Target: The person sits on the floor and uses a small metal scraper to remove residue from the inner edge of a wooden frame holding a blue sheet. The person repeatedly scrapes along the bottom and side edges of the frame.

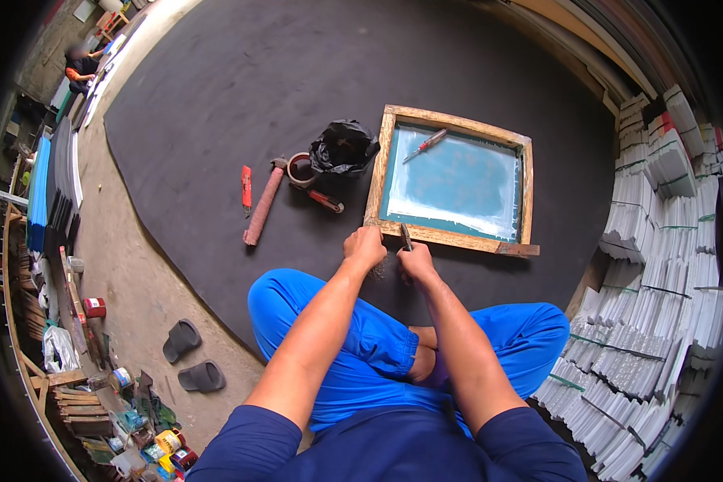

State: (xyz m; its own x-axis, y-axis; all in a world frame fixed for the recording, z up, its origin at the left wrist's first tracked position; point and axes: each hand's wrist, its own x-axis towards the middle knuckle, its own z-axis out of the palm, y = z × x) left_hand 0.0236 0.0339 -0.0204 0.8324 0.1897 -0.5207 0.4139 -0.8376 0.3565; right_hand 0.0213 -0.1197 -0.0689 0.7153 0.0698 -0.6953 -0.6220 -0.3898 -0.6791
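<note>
A silkscreen frame [458,233] of worn wood lies in front of me, its teal mesh edged with white. My left hand [365,247] is closed at its near left corner, fingertips against the wood and partly hidden. Just to the right, my right hand [416,262] grips dark pliers [406,234], whose jaws point at the frame's near rail. Small dark scraps [376,271] lie between my hands. A screwdriver [426,145] with a clear red handle rests on the mesh near the far rail.
Left of the frame are a black plastic bag [344,148], a tape roll [301,169], a red utility knife [326,201], a red cutter [247,189] and a pinkish wrapped roll [265,205]. Paper stacks [647,313] line the right. Slippers [202,376] sit left; a person [82,68] is far left.
</note>
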